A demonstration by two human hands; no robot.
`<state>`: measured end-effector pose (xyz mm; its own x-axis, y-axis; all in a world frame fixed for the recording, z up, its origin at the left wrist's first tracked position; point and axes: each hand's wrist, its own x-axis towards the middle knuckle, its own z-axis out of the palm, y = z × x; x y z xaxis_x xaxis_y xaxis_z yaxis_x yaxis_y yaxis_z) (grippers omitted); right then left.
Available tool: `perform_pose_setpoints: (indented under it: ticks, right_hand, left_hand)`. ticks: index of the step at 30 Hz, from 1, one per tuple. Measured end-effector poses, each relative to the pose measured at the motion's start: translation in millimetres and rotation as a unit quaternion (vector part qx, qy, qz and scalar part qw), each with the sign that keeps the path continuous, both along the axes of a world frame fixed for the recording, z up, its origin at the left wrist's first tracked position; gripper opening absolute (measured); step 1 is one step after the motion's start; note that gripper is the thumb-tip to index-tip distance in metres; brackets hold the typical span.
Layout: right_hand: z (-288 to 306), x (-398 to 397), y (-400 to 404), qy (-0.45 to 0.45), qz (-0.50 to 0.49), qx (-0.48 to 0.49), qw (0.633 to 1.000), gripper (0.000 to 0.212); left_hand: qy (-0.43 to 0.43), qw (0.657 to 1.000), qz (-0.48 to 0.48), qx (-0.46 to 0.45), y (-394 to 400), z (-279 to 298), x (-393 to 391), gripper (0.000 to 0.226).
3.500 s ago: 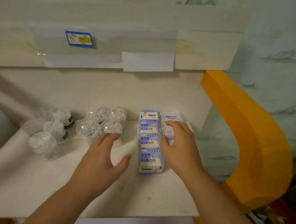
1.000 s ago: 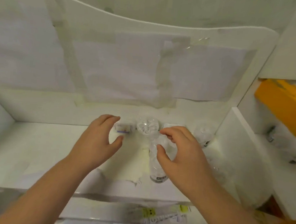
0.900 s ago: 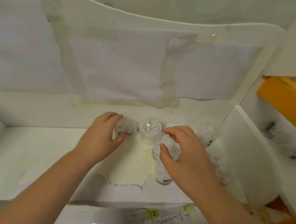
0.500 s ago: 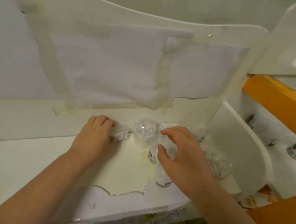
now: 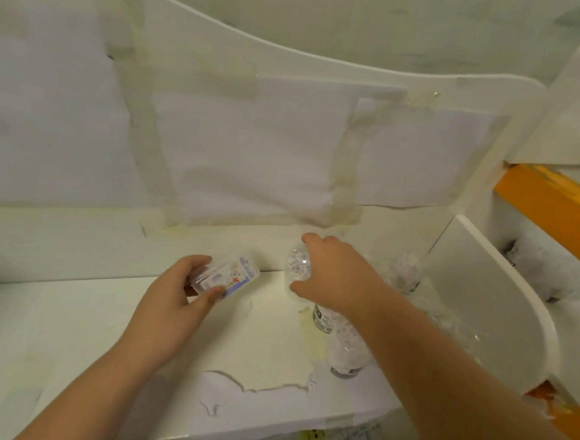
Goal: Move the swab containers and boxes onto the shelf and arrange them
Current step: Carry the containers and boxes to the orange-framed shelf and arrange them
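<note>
Gripping: left hand (image 5: 169,300) glossy rectangular box (image 5: 228,277), right hand (image 5: 333,274) clear round container (image 5: 297,266).

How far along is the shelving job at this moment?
Partly done. Several clear swab containers already stand at the right end of the white shelf. In hand: the left hand grips a small box, tilted off the surface, and the right hand clasps a clear swab container near the back wall. Left: setting both down and tidying the cluster.
</note>
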<state>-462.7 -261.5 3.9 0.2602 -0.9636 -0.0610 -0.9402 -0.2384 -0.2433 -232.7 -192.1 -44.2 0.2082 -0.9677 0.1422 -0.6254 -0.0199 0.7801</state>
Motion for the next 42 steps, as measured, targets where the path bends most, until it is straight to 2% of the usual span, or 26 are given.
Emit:
perform_pose_setpoints:
  ticks: [3, 5, 8, 12, 17, 26, 32, 39, 42]
  right_hand:
    - [-5, 8, -7, 0.007, -0.001, -0.008, 1.0, 0.057]
    - [-5, 10, -7, -0.021, 0.001, -0.005, 1.0, 0.061]
    - [2, 10, 0, -0.097, 0.006, -0.008, 0.995, 0.07]
    - [18, -2, 17, -0.209, 0.003, -0.069, 0.976, 0.075]
    - [44, -41, 52, -0.328, -0.039, -0.111, 0.937, 0.071]
    - [61, -155, 142, -0.368, -0.079, -0.18, 0.909, 0.07]
    - [59, -253, 221, -0.413, -0.083, -0.136, 0.897, 0.069]
    - [65, -401, 281, -0.39, -0.152, -0.157, 0.894, 0.066]
    - [59, -455, 292, -0.371, -0.206, -0.169, 0.89, 0.072]
  left_hand:
    - [0.07, 0.997, 0.019, -0.002, 7, 9, 4, 0.039]
    - [0.106, 0.994, 0.027, -0.011, 10, 15, 5, 0.04]
    - [0.126, 0.99, 0.038, -0.043, 13, 21, 4, 0.039]
    - [0.158, 0.982, 0.04, -0.094, 17, 29, -7, 0.035]
    - [0.185, 0.975, 0.012, -0.12, 17, 42, -40, 0.033]
    - [0.204, 0.964, -0.069, -0.156, 52, 78, -166, 0.037]
    - [0.203, 0.96, -0.116, -0.154, 105, 93, -270, 0.037]
    - [0.197, 0.954, -0.138, -0.178, 160, 94, -407, 0.04]
    - [0.202, 0.953, -0.158, -0.159, 169, 89, -459, 0.037]
